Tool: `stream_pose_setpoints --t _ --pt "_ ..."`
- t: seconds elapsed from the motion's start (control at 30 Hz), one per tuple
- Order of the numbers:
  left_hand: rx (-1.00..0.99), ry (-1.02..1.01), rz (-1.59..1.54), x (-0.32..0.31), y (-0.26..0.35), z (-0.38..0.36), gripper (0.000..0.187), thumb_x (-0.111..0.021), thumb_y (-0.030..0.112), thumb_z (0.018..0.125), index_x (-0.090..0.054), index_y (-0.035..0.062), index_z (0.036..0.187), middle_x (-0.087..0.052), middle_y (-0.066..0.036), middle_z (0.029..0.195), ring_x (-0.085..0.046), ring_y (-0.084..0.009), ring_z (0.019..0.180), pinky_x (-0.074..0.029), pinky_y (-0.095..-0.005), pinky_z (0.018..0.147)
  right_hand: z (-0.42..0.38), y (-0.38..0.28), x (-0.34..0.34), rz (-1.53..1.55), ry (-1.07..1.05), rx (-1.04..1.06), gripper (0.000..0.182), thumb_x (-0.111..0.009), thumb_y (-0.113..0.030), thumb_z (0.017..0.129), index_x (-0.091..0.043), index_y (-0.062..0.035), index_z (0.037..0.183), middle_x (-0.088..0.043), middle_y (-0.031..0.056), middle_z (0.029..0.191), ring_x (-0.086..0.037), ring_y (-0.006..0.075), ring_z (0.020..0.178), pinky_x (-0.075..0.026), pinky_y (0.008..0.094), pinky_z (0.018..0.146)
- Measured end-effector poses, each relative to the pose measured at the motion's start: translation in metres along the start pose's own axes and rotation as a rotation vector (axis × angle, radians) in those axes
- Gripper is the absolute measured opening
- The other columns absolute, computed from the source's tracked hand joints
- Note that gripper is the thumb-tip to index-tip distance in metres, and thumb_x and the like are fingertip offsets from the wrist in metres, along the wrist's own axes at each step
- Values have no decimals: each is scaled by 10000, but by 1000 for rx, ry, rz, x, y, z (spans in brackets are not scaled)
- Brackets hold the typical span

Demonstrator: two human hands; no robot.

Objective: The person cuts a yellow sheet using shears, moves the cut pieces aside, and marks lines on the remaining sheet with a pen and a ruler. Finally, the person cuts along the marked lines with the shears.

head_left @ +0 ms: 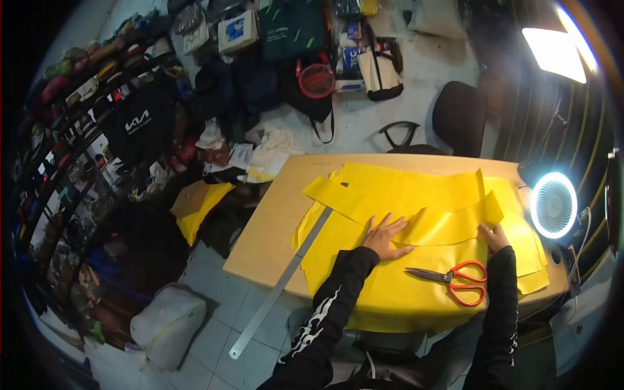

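Observation:
Yellow sheet material [390, 292], smooth like vinyl or leather, covers much of the table and hangs over its front edge. My left hand [387, 240] lies flat on it with the fingers spread. At the right, my right hand [496, 239] pinches the lower edge of a loose yellow piece [448, 221], whose right end curls up. Scissors [448, 277] with red handles rest on the sheet between my forearms, blades pointing left. A long metal ruler [279, 286] runs under a yellow flap and sticks out past the table's front edge.
The wooden table [260, 240] carries a round lit fan [553, 205] at its right end, beside more yellow sheets [520, 260]. Behind stand a dark chair [459, 117] and several bags [379, 71]. Crowded shelves [78, 130] line the left; a stuffed sack [168, 325] sits on the floor.

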State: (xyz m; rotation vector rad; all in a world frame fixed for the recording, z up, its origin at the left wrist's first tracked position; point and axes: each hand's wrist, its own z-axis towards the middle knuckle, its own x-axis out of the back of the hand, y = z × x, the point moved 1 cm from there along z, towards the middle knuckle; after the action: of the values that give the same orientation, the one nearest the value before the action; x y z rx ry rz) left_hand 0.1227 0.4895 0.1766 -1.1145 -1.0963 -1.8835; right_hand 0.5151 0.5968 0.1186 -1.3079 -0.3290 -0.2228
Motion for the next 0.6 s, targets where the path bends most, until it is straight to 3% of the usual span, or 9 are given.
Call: stream_pose_setpoints --t 0.13,0.23,0.33,0.43,0.5,0.6 --pt "-18 -34 -128 9 6 -3 730 -609 577 787 -504 123 1349 -483 -69 1410 -341 -290 1374 -141 -556 1129 -2 -10 -1 -18 -29 46 259 -637 -227 896 -642 15 989 -690 86 846 -656 168 771 -498 286 673" --pt "-26 9 -171 9 5 -5 695 -619 554 794 -537 100 1314 -514 -76 1379 -385 -270 1348 -188 -499 1133 1 0 0 -148 41 -67 263 -642 -234 893 -653 25 936 -688 77 801 -647 154 720 -490 286 627" --pt "-21 28 -187 9 5 -6 682 -624 553 792 -559 84 1283 -528 -99 1359 -400 -257 1338 -224 -461 1125 -4 -14 -3 -10 10 11 270 -645 -236 891 -648 29 944 -685 72 788 -632 144 669 -483 290 594" --pt "-35 44 -197 6 1 -5 673 -623 556 794 -574 71 1258 -536 -117 1344 -406 -243 1334 -236 -451 1120 -8 -32 -3 -69 -1 -20 268 -647 -232 890 -653 30 945 -686 72 787 -632 134 679 -481 290 592" --pt "-34 66 -234 -2 -4 -4 684 -624 563 789 -574 69 1259 -521 -137 1353 -403 -264 1332 -233 -451 1121 -10 -36 -1 -116 -12 -86 259 -650 -228 888 -656 27 935 -686 63 784 -631 126 682 -477 282 592" --pt "-21 101 -196 -5 -7 -2 699 -622 574 784 -572 69 1263 -478 -175 1378 -381 -299 1337 -223 -454 1122 -1 -7 -1 -38 32 22 248 -650 -225 890 -656 21 922 -683 57 779 -623 120 670 -476 280 584"
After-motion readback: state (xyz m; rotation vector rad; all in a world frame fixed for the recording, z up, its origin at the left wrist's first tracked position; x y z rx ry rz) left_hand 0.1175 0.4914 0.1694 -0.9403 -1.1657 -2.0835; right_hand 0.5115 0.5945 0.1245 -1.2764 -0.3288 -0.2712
